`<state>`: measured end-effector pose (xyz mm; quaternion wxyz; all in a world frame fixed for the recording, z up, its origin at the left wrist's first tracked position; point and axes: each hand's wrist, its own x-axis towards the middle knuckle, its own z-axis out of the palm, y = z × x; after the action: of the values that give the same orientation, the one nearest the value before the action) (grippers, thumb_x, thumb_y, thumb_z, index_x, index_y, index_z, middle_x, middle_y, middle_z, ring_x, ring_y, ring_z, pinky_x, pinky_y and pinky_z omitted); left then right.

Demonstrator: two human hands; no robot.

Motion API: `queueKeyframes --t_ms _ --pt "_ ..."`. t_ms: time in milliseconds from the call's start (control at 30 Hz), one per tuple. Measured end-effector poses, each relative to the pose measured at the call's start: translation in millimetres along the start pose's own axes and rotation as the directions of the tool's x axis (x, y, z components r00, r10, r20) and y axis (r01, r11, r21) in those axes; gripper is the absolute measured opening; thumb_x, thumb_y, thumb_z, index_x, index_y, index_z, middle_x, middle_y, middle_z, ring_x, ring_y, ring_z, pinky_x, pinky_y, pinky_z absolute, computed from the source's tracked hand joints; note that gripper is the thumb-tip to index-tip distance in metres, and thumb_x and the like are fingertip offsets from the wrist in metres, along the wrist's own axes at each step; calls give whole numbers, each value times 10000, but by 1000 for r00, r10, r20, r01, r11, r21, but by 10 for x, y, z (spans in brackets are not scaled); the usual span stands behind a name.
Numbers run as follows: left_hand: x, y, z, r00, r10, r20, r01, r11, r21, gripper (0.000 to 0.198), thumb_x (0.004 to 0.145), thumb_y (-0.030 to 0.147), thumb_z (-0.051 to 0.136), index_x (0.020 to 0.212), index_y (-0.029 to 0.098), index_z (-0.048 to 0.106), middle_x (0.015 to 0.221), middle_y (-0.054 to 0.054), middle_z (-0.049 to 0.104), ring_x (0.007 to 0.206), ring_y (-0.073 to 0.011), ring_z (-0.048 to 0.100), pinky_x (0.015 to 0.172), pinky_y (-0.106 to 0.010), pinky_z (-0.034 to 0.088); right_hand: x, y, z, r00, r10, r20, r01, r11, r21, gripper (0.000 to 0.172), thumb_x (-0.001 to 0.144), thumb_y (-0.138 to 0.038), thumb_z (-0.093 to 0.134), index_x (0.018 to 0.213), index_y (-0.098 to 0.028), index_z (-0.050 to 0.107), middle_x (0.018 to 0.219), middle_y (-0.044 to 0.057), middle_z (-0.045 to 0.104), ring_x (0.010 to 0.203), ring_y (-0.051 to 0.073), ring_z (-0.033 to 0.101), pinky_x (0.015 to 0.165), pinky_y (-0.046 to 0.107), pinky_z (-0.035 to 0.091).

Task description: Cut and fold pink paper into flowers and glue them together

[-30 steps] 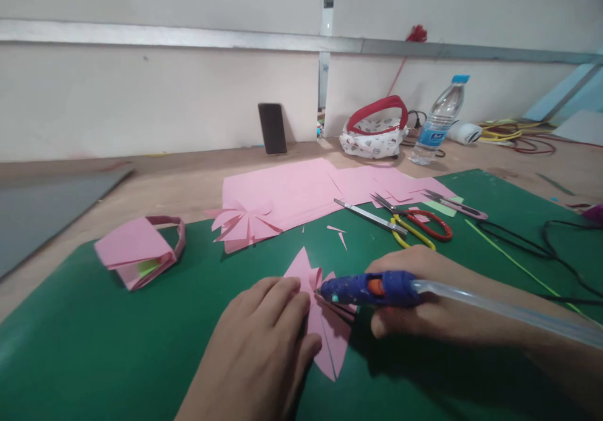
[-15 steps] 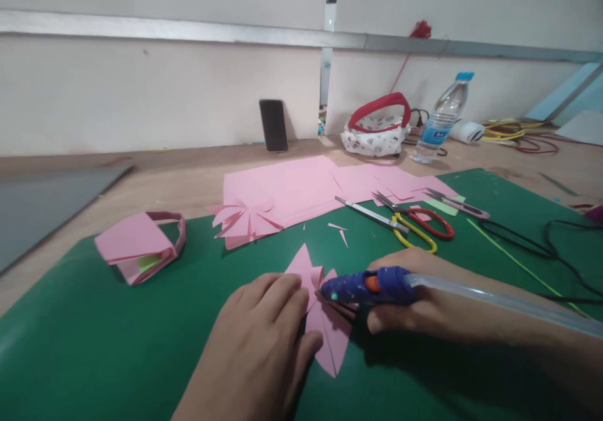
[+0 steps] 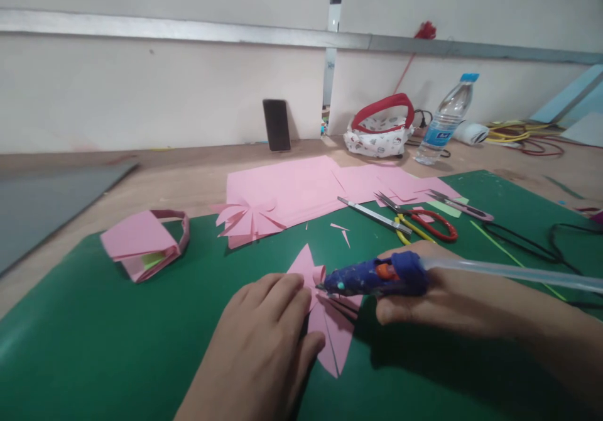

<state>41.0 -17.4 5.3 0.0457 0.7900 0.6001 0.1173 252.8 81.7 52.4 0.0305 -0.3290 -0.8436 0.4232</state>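
Note:
A pink paper flower [image 3: 332, 339] with pointed petals lies on the green mat. My left hand [image 3: 268, 327] holds it down, its fingers bent together over the left petals and its thumb at the lower petal. My right hand [image 3: 405, 301] is closed around a blue hot glue gun [image 3: 372, 276], with a clear glue stick [image 3: 499, 270] jutting from its back. The nozzle is at the flower's middle, beside a small curled strip [image 3: 319, 274]. I cannot tell whether the tip touches the paper. The gun's handle is hidden by my hand.
Behind lie pink sheets [image 3: 282, 182], a second paper flower [image 3: 252, 218], tweezers [image 3: 372, 213], scissors [image 3: 438, 223] and a craft knife [image 3: 466, 207]. A folded pink paper piece [image 3: 141, 242] sits left. A phone [image 3: 276, 125], pouch [image 3: 377, 138] and bottle [image 3: 445, 122] stand farther back. A cable [image 3: 522, 248] runs at right.
The glue gun has tilted, its back end and glue stick swinging up slightly and right, with the nozzle still near the flower's middle. My left hand stays on the petals. The view shifted slightly.

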Motion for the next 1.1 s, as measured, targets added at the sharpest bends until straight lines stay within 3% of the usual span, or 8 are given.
queueKeyframes --t_ms 233,467,567,667,733,833,967,1100 --pt "-3 33 -23 1000 -19 8 19 1000 21 247 862 295 500 1047 213 641 1116 -49 639 1013 -270 534 845 -468 454 25 94 78 1000 1 -23 -1 1000 3 209 787 -383 623 791 -176 652 630 -44 549 525 79 384 468 173 300" --pt "17 27 -8 1000 -18 9 18 999 30 245 865 293 497 1036 199 644 1099 -51 645 998 -262 538 840 -455 455 42 35 14 999 43 9 -43 998 51 174 768 -338 643 802 -174 688 661 -24 595 583 102 475 502 169 356" --pt "-2 28 -14 1000 -15 8 14 1000 21 254 863 296 503 1059 207 637 1114 -45 641 1012 -261 531 851 -453 451 32 48 -43 991 104 90 -116 983 145 252 783 -341 629 982 -200 692 633 -24 571 543 97 467 433 161 334" --pt "-12 29 -19 1000 -22 13 22 1000 15 247 865 295 499 1053 216 639 1110 -38 640 1009 -259 532 850 -454 451 -9 102 -89 980 188 61 -197 954 224 318 802 -398 612 1051 -213 682 579 -28 540 497 92 450 394 157 319" --pt "-5 30 -14 1000 -27 11 27 1000 12 245 866 296 497 1047 214 638 1101 -39 641 1001 -257 534 850 -454 449 -33 111 -109 988 156 14 -155 958 241 304 799 -383 625 1045 -218 690 658 -8 599 560 107 496 448 169 373" --pt "12 33 1 1000 -24 13 23 1000 20 247 866 301 494 1047 208 635 1099 -45 639 999 -261 533 845 -457 448 -35 74 -111 998 54 34 -59 980 188 306 800 -352 628 1083 -247 674 813 -1 652 666 130 535 556 193 427" --pt "13 29 10 1000 -12 18 12 999 37 244 869 304 489 1040 208 633 1102 -50 638 992 -267 536 831 -458 450 13 51 -68 1000 28 -3 -28 1000 5 236 772 -392 646 869 -186 709 652 -18 580 582 112 462 507 189 375" --pt "1 35 -4 1000 -23 18 23 999 33 222 862 301 496 1018 208 624 1094 -48 638 984 -263 538 831 -453 445 47 70 -49 999 19 31 -19 1000 1 213 780 -372 636 877 -189 690 660 -31 562 598 107 452 530 180 373"
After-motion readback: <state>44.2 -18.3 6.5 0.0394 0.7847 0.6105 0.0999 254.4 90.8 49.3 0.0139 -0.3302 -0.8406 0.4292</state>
